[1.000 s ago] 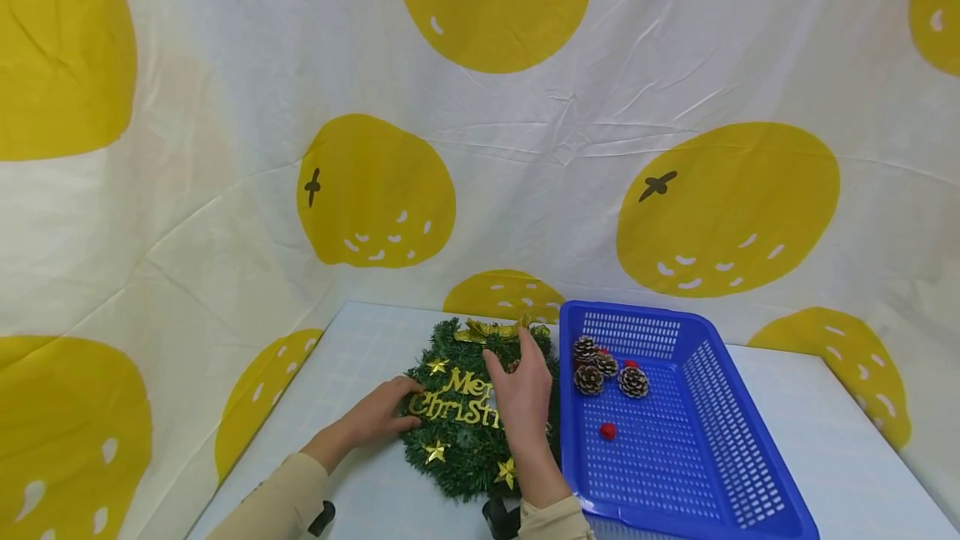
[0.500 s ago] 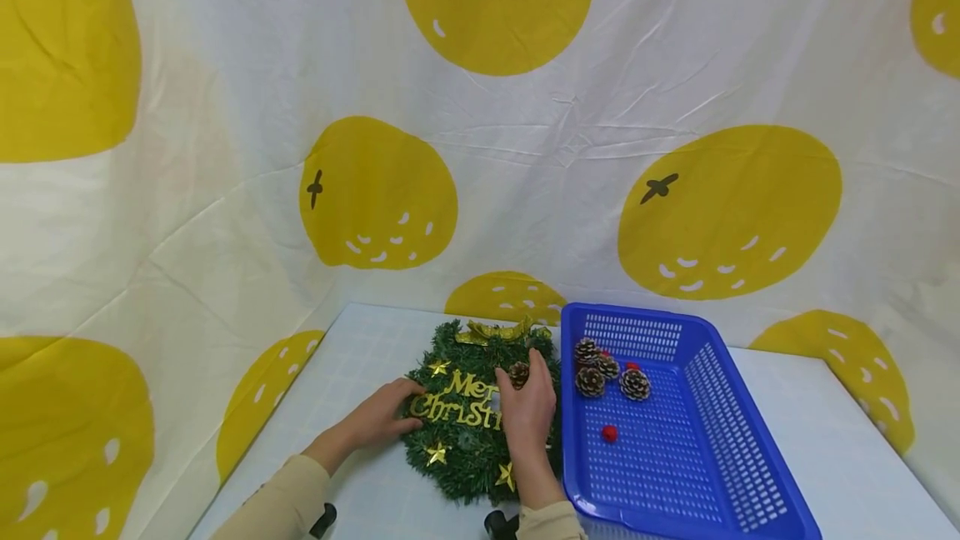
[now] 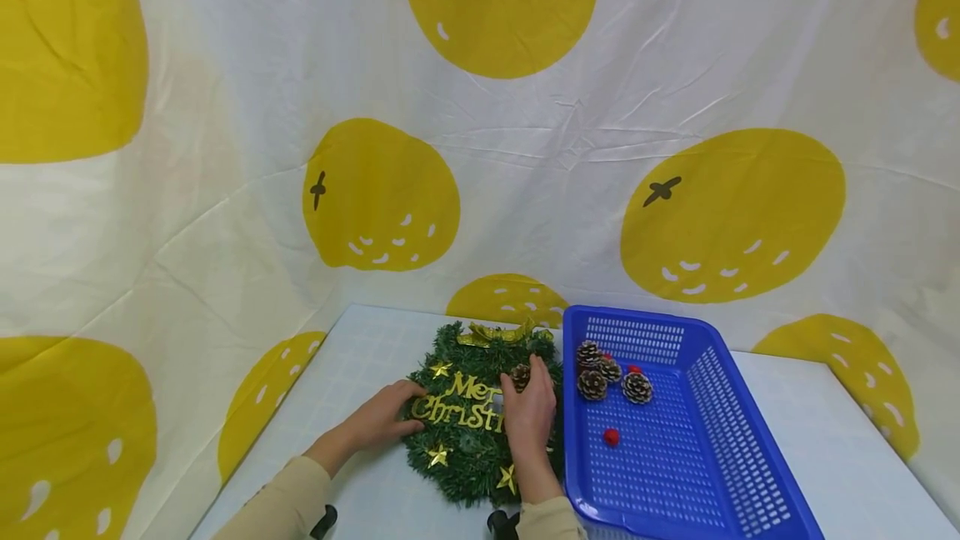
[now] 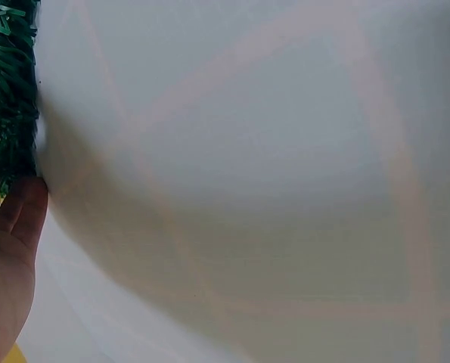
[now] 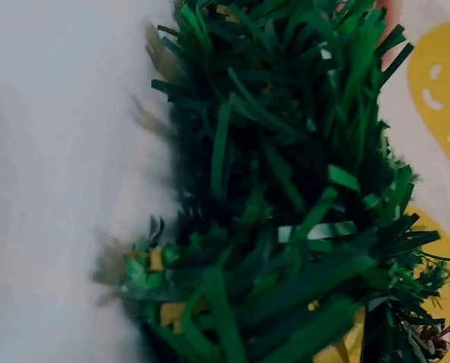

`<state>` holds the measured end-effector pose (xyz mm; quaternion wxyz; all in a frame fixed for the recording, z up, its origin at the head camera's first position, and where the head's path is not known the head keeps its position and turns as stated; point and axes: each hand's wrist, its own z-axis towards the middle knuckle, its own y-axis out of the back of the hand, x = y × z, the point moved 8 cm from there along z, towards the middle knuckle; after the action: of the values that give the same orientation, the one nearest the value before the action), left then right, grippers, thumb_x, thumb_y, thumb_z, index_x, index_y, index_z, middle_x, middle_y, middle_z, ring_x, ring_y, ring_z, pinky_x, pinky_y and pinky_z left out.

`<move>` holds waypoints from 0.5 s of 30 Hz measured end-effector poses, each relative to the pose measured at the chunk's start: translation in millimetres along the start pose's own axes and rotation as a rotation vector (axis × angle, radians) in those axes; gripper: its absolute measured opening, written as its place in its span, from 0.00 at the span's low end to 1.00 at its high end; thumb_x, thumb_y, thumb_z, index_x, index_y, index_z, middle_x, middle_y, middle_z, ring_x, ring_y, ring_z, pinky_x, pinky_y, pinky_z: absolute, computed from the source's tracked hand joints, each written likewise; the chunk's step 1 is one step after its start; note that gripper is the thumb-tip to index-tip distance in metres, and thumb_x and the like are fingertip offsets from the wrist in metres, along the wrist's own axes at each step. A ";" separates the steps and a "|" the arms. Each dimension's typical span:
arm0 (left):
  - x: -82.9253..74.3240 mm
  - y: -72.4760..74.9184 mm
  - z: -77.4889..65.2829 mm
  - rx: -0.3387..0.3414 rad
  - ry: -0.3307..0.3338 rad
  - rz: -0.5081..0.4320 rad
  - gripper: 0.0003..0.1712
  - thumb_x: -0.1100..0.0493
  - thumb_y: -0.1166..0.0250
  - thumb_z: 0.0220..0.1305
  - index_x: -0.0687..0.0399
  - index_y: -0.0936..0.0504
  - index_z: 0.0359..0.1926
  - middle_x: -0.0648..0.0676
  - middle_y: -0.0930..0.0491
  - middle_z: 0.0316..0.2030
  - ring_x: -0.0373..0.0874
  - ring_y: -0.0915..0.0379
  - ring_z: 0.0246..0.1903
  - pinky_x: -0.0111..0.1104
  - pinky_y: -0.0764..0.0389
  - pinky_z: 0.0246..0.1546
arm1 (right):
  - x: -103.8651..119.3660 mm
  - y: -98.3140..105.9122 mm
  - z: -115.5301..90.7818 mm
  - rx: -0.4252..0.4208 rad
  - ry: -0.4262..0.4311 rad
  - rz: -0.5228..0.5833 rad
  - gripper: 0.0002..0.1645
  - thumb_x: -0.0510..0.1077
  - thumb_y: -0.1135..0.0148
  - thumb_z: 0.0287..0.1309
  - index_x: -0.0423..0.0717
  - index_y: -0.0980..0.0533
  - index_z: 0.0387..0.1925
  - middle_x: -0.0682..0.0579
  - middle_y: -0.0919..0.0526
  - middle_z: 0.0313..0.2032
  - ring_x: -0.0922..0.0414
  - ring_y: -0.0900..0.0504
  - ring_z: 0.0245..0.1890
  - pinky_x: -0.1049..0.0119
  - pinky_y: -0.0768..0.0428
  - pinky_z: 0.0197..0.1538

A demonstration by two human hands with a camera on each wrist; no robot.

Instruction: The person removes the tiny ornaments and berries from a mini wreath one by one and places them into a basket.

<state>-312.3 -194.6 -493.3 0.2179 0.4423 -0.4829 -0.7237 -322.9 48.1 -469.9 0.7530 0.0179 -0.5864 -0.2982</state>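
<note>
A round green tinsel wreath (image 3: 459, 473) lies on the table, bearing gold "Merry Christmas" lettering (image 3: 453, 411), gold stars and a gold bow (image 3: 495, 333) at its far side. My left hand (image 3: 381, 417) grips the wreath's left edge, with the thumb on the near side; the left wrist view shows its fingers against the green edge. On the wreath's upper right sits a brown pine cone (image 3: 521, 377), held between the thumb and fingers of my right hand (image 3: 529, 417). That hand covers the end of the lettering. In the right wrist view the pine cone (image 5: 430, 342) peeks out at the lower right.
Right beside the wreath stands a blue perforated basket (image 3: 675, 473). Several pine cones (image 3: 637, 387) and small red balls (image 3: 611, 437) lie in it. A white curtain (image 3: 525, 215) with yellow fruit prints hangs behind the table (image 3: 375, 332).
My right hand has come down and slightly nearer over the wreath, and more of the pine cone now shows between thumb and fingers. The left hand stays at the wreath's edge.
</note>
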 end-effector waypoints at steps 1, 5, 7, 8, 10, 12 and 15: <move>-0.7 0.4 -0.1 -0.003 0.000 -0.003 0.28 0.50 0.33 0.65 0.63 0.26 0.59 0.59 0.25 0.54 0.57 0.28 0.54 0.51 0.26 0.54 | -0.4 -0.5 0.4 0.003 -0.001 0.000 0.36 0.43 0.29 0.57 0.37 0.30 0.65 0.37 0.32 0.66 0.39 0.32 0.65 0.41 0.30 0.62; -0.9 0.1 -0.2 0.003 0.008 -0.006 0.28 0.50 0.34 0.65 0.63 0.27 0.59 0.59 0.26 0.55 0.57 0.28 0.55 0.51 0.26 0.55 | -2.9 -3.0 2.0 0.013 -0.011 -0.005 0.35 0.42 0.30 0.58 0.37 0.30 0.64 0.37 0.31 0.66 0.39 0.32 0.65 0.41 0.30 0.62; -0.5 -0.1 0.1 0.006 0.011 -0.009 0.29 0.50 0.34 0.65 0.63 0.27 0.60 0.59 0.26 0.55 0.57 0.28 0.55 0.51 0.27 0.56 | -5.3 -4.2 2.7 0.018 -0.026 -0.009 0.34 0.42 0.30 0.58 0.38 0.29 0.64 0.37 0.31 0.65 0.39 0.32 0.65 0.41 0.30 0.62; -0.3 -0.3 0.1 0.008 0.011 -0.006 0.29 0.50 0.34 0.65 0.63 0.27 0.60 0.59 0.26 0.55 0.57 0.29 0.55 0.51 0.27 0.56 | -6.5 -4.9 3.0 0.021 -0.034 -0.013 0.34 0.42 0.30 0.58 0.38 0.29 0.64 0.37 0.31 0.65 0.39 0.32 0.64 0.42 0.30 0.62; 0.0 0.0 0.3 0.008 0.013 -0.006 0.29 0.50 0.34 0.65 0.63 0.27 0.60 0.59 0.26 0.55 0.57 0.29 0.55 0.52 0.27 0.56 | -7.8 -5.6 3.6 0.024 -0.036 -0.026 0.32 0.41 0.31 0.58 0.37 0.28 0.63 0.36 0.30 0.64 0.39 0.31 0.63 0.42 0.29 0.61; 0.0 0.0 0.4 0.009 0.014 -0.005 0.29 0.50 0.34 0.65 0.63 0.27 0.60 0.59 0.26 0.55 0.57 0.29 0.55 0.52 0.27 0.56 | -9.1 -6.2 4.2 0.026 -0.042 -0.038 0.31 0.41 0.31 0.59 0.38 0.27 0.62 0.36 0.29 0.64 0.39 0.30 0.63 0.42 0.29 0.61; 0.2 0.1 0.1 0.005 0.014 -0.006 0.29 0.50 0.34 0.65 0.63 0.27 0.59 0.59 0.26 0.55 0.57 0.28 0.55 0.52 0.26 0.55 | -10.1 -6.7 5.3 0.021 -0.034 -0.053 0.28 0.39 0.32 0.59 0.38 0.26 0.61 0.36 0.29 0.63 0.39 0.29 0.62 0.42 0.28 0.59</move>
<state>-312.4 -194.8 -493.3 0.2177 0.4493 -0.4819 -0.7201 -331.8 49.0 -479.5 0.7346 0.0362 -0.6014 -0.3121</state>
